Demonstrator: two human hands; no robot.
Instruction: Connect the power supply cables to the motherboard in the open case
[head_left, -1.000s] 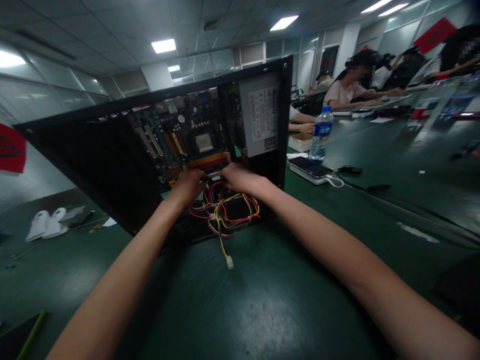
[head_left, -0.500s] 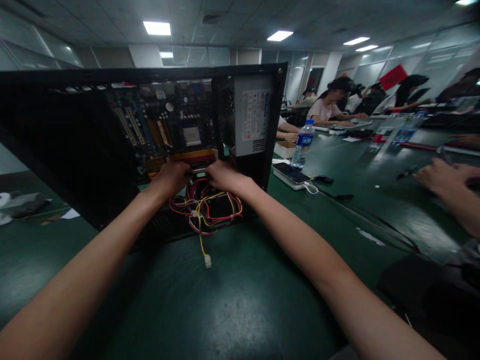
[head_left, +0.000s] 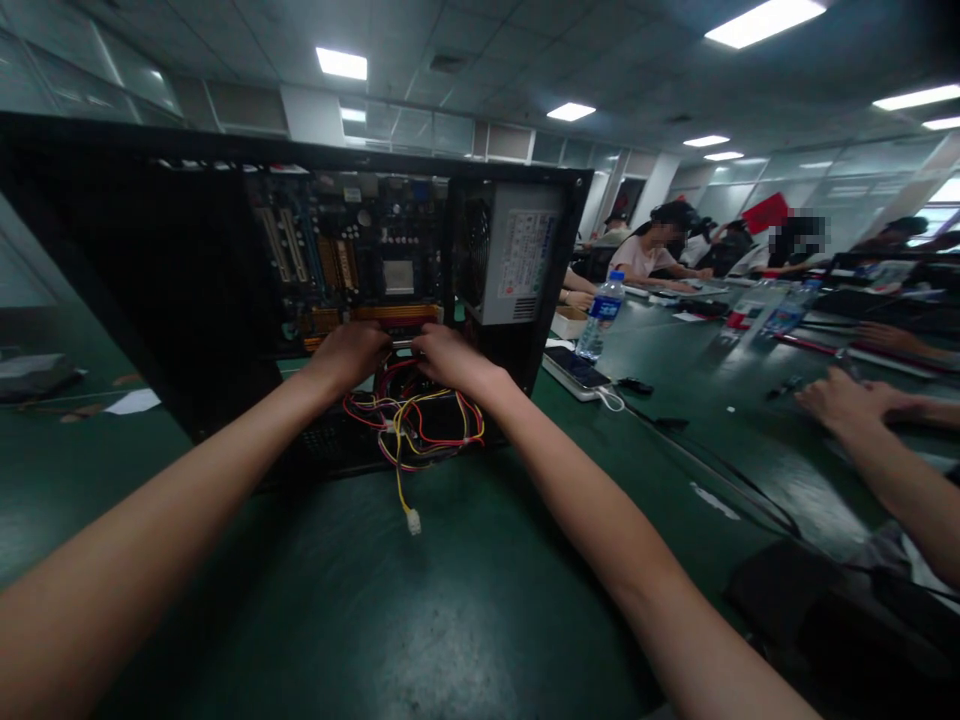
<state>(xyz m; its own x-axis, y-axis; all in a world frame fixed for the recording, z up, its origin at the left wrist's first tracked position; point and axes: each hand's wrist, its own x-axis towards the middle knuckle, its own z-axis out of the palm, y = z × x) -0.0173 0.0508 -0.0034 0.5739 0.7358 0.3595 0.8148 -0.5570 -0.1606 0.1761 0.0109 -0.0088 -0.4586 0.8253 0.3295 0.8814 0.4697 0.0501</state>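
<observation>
An open black computer case (head_left: 517, 375) stands upright on the green table (head_left: 450, 620). Inside it are a motherboard (head_left: 405, 225) and a grey power supply (head_left: 519, 255). My left hand (head_left: 351, 352) and my right hand (head_left: 448, 355) reach in just below the yellow and red memory slots (head_left: 420, 315). Both have curled fingers, with a thin pale strip (head_left: 403, 345) showing between the fingertips; what they grip is largely hidden. Beneath the hands hangs a tangle of red, yellow and black power cables (head_left: 420, 425). One lead ends in a white plug (head_left: 413, 521) over the table.
Right of the case are a water bottle (head_left: 601, 318), a phone (head_left: 576, 368) on a white box and a small open carton (head_left: 568, 322). Cables (head_left: 720, 465) run across the table. Another person's hands (head_left: 847, 400) work at the far right. More people sit behind.
The view has shifted slightly, so the case sits a little lower and further right in the picture. My hands stay at the same place in the case, fingers still curled.
</observation>
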